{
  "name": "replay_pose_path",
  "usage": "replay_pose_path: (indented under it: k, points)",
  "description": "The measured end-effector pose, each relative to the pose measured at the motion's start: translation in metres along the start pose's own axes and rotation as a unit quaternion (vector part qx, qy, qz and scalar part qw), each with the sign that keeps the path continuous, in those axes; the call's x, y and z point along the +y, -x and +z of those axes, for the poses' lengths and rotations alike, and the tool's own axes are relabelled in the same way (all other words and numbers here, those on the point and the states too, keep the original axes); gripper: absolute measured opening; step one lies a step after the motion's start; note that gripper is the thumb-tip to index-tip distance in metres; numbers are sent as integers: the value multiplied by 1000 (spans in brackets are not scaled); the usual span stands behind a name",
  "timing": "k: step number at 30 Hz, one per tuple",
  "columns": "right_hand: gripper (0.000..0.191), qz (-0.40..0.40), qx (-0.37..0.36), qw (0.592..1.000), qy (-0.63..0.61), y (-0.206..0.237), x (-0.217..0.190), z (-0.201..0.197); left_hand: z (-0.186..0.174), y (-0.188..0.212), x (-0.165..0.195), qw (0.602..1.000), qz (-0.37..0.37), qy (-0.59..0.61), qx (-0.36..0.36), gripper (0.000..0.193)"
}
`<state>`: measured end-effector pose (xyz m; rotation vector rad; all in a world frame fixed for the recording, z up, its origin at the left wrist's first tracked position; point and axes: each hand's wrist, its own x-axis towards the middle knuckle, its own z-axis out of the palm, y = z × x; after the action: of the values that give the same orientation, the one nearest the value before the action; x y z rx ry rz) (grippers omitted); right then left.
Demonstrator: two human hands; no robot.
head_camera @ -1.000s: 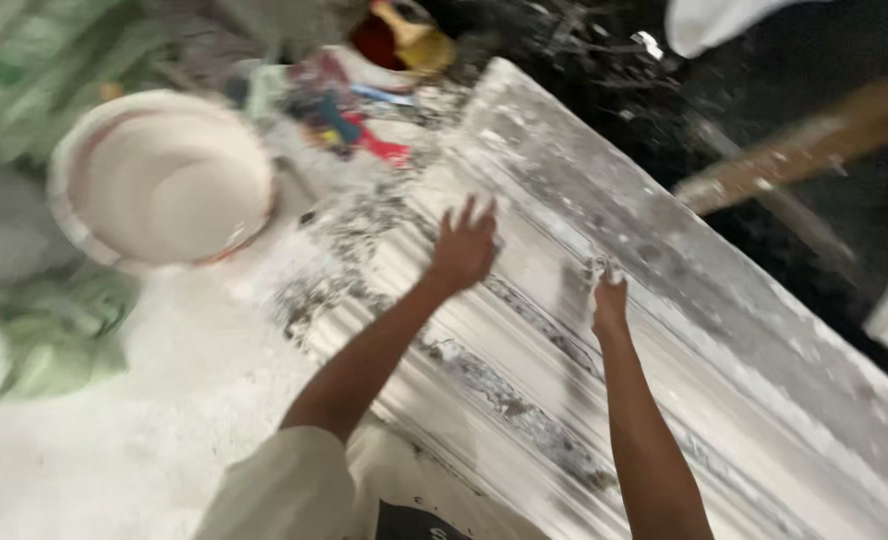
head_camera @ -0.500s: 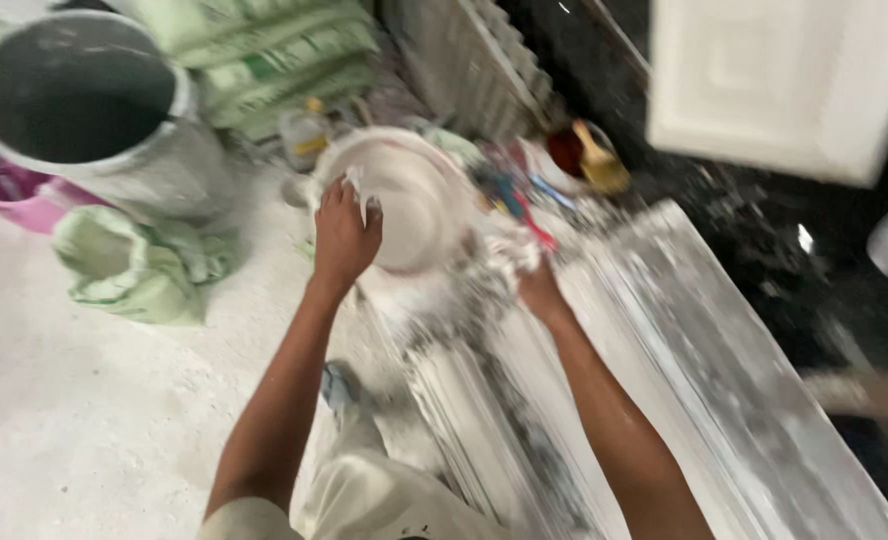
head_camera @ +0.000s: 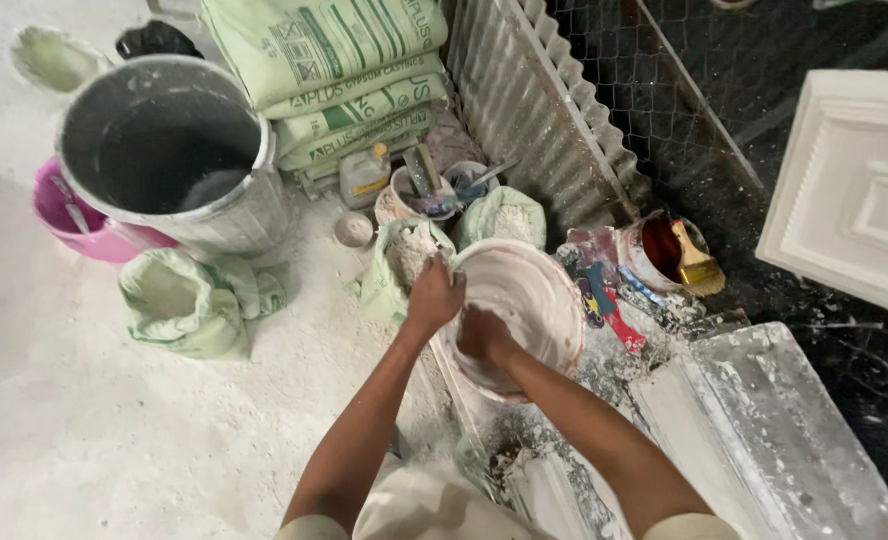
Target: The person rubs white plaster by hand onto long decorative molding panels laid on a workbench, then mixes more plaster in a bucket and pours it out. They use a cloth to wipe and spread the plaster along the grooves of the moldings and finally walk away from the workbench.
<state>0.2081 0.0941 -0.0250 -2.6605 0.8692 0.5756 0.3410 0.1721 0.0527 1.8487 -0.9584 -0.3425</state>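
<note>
From the head camera, the left hand (head_camera: 434,293) grips the rim of the white plaster-coated bowl (head_camera: 524,310), fingers curled closed. The right hand (head_camera: 482,336) is inside it; its fingers can't be made out. The bowl sits right of the grey bucket (head_camera: 179,150).

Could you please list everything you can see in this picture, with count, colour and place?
Round plaster-coated mixing bowl: one, white, centre, tilted.
Large metal drum: one, grey, upper left.
Plastic tub: one, pink, left of and partly behind the drum.
Stacked powder sacks: several, pale green, top centre.
Open crumpled sacks: three or so, pale green, one below the drum, others above the bowl.
Corrugated sheet: one, grey, leaning at top centre.
Tin with paintbrush: one, brown inside, right of the bowl.
Moulded plaster panel: one, white, right edge.
Long cornice mould: one, white-grey, lower right.
Left hand: one, gripping the bowl's rim.
Right hand: one, inside the bowl.
</note>
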Motion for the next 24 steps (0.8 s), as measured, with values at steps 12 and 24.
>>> replay_pose_path:
  k: [12, 24]
  points:
    - [24, -36, -81, 994, 70, -20, 34, -15, 0, 7, 10, 998, -59, 14, 27, 59]
    - [31, -162, -165, 959, 164, 5, 41, -18, -14, 11, 19, 996, -74, 58, -4, 51]
